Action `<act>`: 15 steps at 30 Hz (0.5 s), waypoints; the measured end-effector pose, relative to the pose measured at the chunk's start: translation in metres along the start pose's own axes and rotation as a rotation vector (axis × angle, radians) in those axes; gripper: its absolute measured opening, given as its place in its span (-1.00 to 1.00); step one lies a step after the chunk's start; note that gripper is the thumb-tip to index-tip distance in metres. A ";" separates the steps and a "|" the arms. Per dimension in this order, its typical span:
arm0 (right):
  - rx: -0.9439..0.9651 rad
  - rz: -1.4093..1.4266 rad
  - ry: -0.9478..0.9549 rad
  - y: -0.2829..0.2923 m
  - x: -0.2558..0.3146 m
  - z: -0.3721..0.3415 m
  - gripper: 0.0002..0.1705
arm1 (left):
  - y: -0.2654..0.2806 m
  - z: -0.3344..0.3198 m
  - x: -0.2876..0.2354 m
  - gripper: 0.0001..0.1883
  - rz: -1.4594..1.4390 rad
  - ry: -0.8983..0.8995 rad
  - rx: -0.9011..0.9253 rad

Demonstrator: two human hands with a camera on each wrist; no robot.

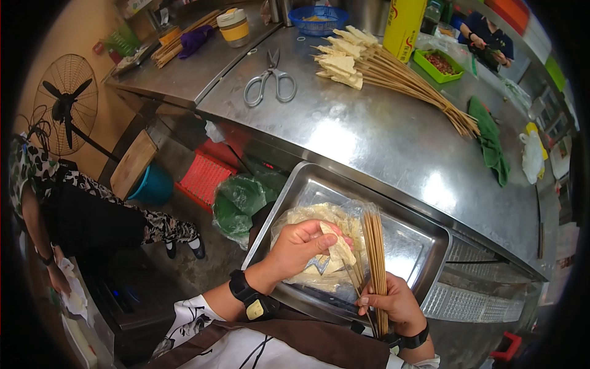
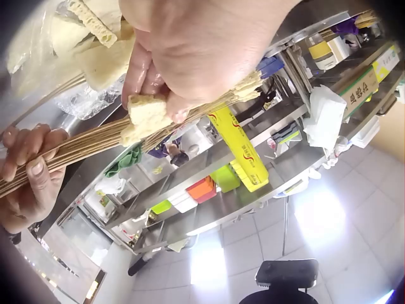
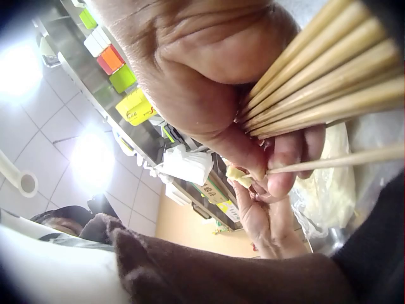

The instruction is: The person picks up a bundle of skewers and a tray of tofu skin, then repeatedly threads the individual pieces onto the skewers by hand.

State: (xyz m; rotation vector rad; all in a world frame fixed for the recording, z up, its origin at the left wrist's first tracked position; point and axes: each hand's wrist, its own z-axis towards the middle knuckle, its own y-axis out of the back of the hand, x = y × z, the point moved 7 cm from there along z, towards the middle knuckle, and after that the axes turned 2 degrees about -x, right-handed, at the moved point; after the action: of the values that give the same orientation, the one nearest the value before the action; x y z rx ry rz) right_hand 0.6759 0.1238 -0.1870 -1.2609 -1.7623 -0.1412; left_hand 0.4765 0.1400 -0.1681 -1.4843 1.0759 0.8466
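Observation:
The left hand [image 1: 305, 246] pinches a pale, spongy folded piece [image 1: 337, 249] between thumb and fingers, above a metal tray [image 1: 439, 237]. That same piece [image 2: 147, 117] shows under the left fingertips in the left wrist view. Curled round a bundle of thin wooden sticks [image 1: 375, 246], the right hand [image 1: 393, 300] also pinches a single stick [image 3: 342, 162] between thumb and finger; its tip meets the pale piece [image 3: 236, 176]. A clear plastic bag [image 1: 289, 216] with more pale pieces lies in the tray, partly hidden by the left hand.
On the metal table [image 1: 276, 129] lie scissors [image 1: 270, 80], a fan of loaded sticks [image 1: 418, 89], a green tray [image 1: 439, 66], a green cloth [image 1: 490, 141] and a blue basket [image 1: 318, 21]. A lidded cup [image 1: 233, 28] stands at the back. Another person [image 1: 92, 203] stands at the left.

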 end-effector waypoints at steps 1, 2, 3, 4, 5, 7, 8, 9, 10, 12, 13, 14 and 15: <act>-0.003 -0.002 -0.004 0.000 0.000 0.000 -0.79 | 0.000 0.000 0.003 -0.79 -0.028 -0.013 0.009; -0.004 -0.001 -0.005 0.000 0.000 0.000 -0.79 | -0.002 -0.001 0.003 -0.79 -0.029 -0.011 0.009; 0.001 -0.011 -0.002 0.000 0.000 0.001 -0.79 | -0.005 -0.002 0.003 -0.79 -0.046 0.000 0.014; 0.006 -0.022 0.002 0.000 0.000 0.001 -0.79 | -0.007 -0.002 0.003 -0.78 -0.064 0.010 0.020; 0.006 -0.021 0.001 0.000 0.000 0.001 -0.79 | -0.007 -0.002 0.005 -0.78 -0.064 0.011 0.020; 0.008 -0.015 0.001 -0.001 0.000 0.000 -0.79 | -0.007 -0.002 0.009 -0.77 -0.090 -0.015 0.035; 0.008 -0.015 0.000 0.000 0.000 0.001 -0.79 | -0.007 -0.003 0.008 -0.77 -0.090 -0.015 0.035; 0.012 0.000 0.002 0.000 -0.002 0.001 -0.78 | -0.007 -0.003 0.009 -0.80 -0.067 0.007 0.034; 0.017 0.016 0.004 0.000 -0.002 0.002 -0.78 | -0.006 -0.003 0.010 -0.82 -0.043 0.029 0.034; 0.020 0.018 0.003 0.000 -0.003 0.002 -0.77 | -0.008 -0.005 0.012 -0.82 0.006 0.033 0.036; 0.021 0.020 0.004 0.000 -0.003 0.002 -0.77 | -0.009 -0.006 0.014 -0.81 0.055 0.035 0.041; 0.021 0.020 0.003 0.000 -0.003 0.002 -0.77 | -0.010 -0.006 0.013 -0.81 0.055 0.036 0.041; 0.020 0.011 0.003 0.000 -0.002 0.002 -0.77 | -0.013 -0.006 0.012 -0.81 0.036 0.041 0.047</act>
State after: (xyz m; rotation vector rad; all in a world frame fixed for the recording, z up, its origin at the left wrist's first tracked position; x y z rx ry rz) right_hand 0.6745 0.1234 -0.1896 -1.2552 -1.7502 -0.1194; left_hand 0.4922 0.1318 -0.1738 -1.4523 1.1483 0.8141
